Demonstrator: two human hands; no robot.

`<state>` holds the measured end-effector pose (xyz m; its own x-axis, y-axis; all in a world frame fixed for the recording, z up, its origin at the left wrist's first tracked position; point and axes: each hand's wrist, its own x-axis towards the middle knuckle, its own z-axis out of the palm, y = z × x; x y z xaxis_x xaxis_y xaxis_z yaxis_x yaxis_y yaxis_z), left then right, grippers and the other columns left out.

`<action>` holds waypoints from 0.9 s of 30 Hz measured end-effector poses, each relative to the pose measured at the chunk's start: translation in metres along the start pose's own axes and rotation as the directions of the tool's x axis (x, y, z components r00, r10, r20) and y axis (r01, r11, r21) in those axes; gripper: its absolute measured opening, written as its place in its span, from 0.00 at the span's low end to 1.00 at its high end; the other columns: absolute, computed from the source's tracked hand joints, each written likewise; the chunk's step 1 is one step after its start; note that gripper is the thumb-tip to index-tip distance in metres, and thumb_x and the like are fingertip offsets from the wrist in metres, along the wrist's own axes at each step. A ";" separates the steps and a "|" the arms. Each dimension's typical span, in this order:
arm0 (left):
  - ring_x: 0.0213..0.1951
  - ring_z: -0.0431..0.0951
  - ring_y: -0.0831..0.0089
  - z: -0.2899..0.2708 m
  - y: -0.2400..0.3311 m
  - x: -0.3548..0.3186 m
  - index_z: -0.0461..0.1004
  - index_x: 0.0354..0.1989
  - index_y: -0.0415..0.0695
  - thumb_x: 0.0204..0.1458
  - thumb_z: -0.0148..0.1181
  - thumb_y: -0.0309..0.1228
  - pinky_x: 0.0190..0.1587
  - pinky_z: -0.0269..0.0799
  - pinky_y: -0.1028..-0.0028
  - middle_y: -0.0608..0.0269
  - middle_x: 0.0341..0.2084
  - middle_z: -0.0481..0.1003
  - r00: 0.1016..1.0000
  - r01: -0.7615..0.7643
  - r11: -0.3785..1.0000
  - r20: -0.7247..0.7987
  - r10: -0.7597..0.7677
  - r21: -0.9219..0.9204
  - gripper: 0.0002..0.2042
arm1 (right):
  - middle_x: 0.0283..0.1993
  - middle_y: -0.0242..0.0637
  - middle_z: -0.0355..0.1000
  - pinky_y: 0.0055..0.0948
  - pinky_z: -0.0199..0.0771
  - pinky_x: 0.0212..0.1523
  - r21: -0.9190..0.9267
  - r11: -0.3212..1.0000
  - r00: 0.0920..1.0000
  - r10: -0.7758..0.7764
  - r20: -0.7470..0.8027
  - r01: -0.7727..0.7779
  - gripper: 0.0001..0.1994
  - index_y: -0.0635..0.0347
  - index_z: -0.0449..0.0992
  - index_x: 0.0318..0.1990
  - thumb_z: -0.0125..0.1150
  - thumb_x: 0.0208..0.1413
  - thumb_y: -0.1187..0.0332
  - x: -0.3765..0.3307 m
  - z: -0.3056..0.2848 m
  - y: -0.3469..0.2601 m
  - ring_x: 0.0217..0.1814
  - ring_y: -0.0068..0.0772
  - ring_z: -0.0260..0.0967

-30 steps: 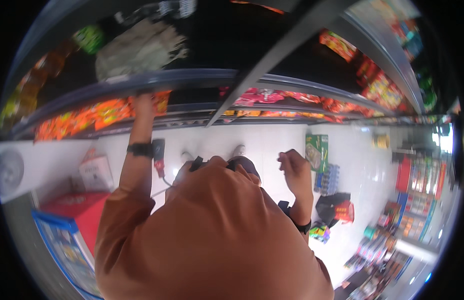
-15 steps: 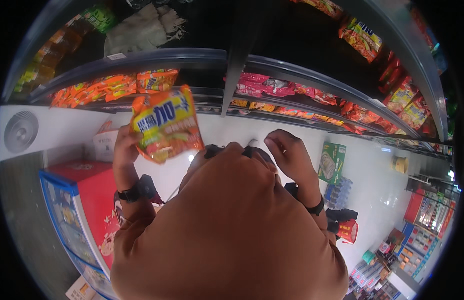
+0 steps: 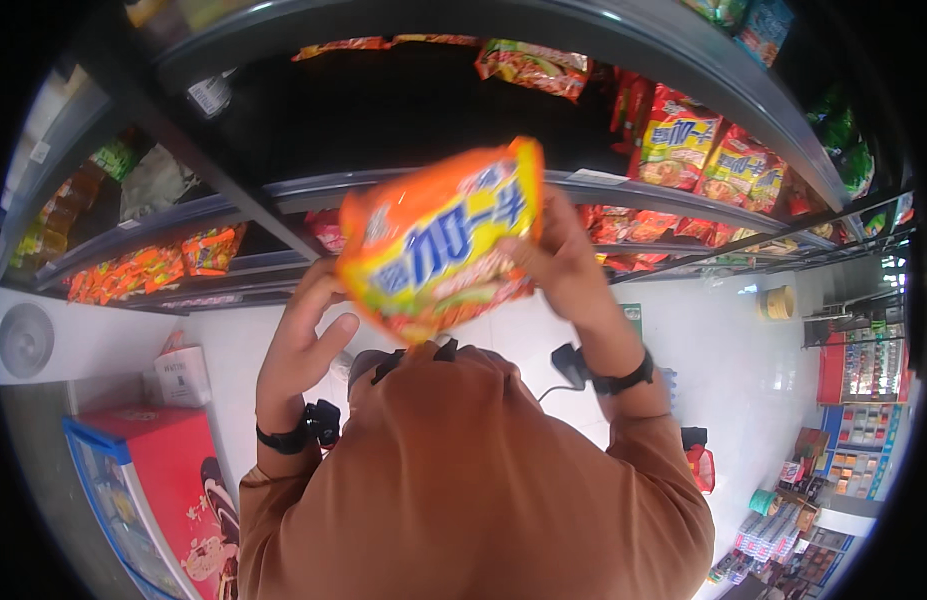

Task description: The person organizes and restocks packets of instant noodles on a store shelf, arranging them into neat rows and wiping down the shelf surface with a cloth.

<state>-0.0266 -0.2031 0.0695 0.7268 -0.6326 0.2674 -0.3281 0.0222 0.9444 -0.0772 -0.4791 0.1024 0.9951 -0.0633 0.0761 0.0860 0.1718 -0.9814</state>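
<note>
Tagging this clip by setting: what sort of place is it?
Most likely a small grocery or convenience shop. Shelves carry rows of bright snack packets, a red chest freezer stands on the floor, and both hands hold an orange packet.

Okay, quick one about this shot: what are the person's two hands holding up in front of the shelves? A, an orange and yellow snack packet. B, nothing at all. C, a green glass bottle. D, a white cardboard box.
A: the right hand grips the edge of the orange and yellow packet, with the left hand at its other side, in front of the shelf.
</note>
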 end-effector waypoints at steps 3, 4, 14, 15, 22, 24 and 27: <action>0.49 0.66 0.68 0.018 0.005 0.001 0.67 0.44 0.38 0.53 0.50 0.29 0.51 0.62 0.72 0.57 0.46 0.64 0.999 0.038 0.999 -0.012 -0.039 -0.011 0.12 | 0.46 0.41 0.68 0.27 0.72 0.46 0.055 0.998 0.982 -0.018 -0.188 0.029 0.20 0.65 0.57 0.51 0.57 0.52 0.76 0.025 -0.048 -0.030 0.47 0.28 0.68; 0.49 0.67 0.68 0.018 0.000 -0.004 0.66 0.44 0.38 0.54 0.48 0.30 0.50 0.64 0.71 0.57 0.46 0.64 0.996 0.086 0.995 -0.003 -0.086 -0.048 0.12 | 0.46 0.42 0.68 0.29 0.72 0.46 0.140 0.988 0.970 -0.035 -0.241 0.071 0.20 0.65 0.58 0.50 0.57 0.52 0.76 0.041 -0.062 -0.035 0.47 0.29 0.68; 0.41 0.72 0.75 0.042 0.005 0.015 0.67 0.42 0.40 0.56 0.48 0.27 0.43 0.67 0.76 0.63 0.37 0.68 0.968 0.145 0.969 -0.173 -0.181 -0.202 0.08 | 0.54 0.45 0.64 0.31 0.62 0.55 -0.603 0.791 0.864 -0.373 -0.339 0.105 0.23 0.65 0.57 0.54 0.57 0.52 0.74 0.182 -0.160 -0.014 0.56 0.39 0.62; 0.40 0.72 0.76 0.044 0.006 0.026 0.67 0.43 0.41 0.56 0.49 0.27 0.42 0.67 0.76 0.64 0.36 0.68 0.971 0.147 0.970 -0.160 -0.179 -0.193 0.08 | 0.55 0.47 0.63 0.29 0.59 0.56 -0.645 0.757 0.857 -0.396 -0.329 0.103 0.24 0.66 0.56 0.54 0.58 0.51 0.72 0.189 -0.174 -0.004 0.58 0.39 0.61; 0.37 0.73 0.76 0.059 0.028 0.167 0.61 0.54 0.44 0.53 0.54 0.32 0.38 0.71 0.77 0.61 0.39 0.68 0.980 0.196 0.980 -0.040 -0.197 -0.031 0.20 | 0.59 0.51 0.57 0.33 0.58 0.58 -0.905 0.416 0.878 -0.397 -0.268 -0.088 0.30 0.65 0.54 0.57 0.58 0.51 0.62 0.204 -0.185 0.003 0.61 0.45 0.57; 0.39 0.73 0.72 0.060 0.007 0.224 0.59 0.56 0.44 0.49 0.59 0.38 0.39 0.71 0.74 0.56 0.43 0.68 0.983 0.182 0.919 -0.094 -0.159 0.349 0.27 | 0.52 0.60 0.63 0.37 0.64 0.55 -0.902 0.416 0.836 -0.450 -0.314 -0.115 0.36 0.64 0.46 0.59 0.59 0.47 0.60 0.210 -0.191 0.012 0.57 0.53 0.61; 0.49 0.70 0.62 0.071 -0.007 0.280 0.56 0.59 0.42 0.42 0.65 0.42 0.47 0.69 0.68 0.49 0.52 0.64 0.936 0.350 0.836 -0.128 -0.327 0.422 0.36 | 0.55 0.64 0.56 0.42 0.63 0.54 -0.916 0.386 0.816 -0.492 -0.304 -0.108 0.38 0.64 0.40 0.60 0.57 0.48 0.63 0.196 -0.183 0.016 0.54 0.61 0.61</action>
<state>0.1367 -0.4351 0.1243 0.8653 -0.5002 -0.0338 -0.2747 -0.5295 0.8026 0.1101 -0.6687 0.0693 0.7545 -0.4347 0.4918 -0.1191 -0.8275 -0.5486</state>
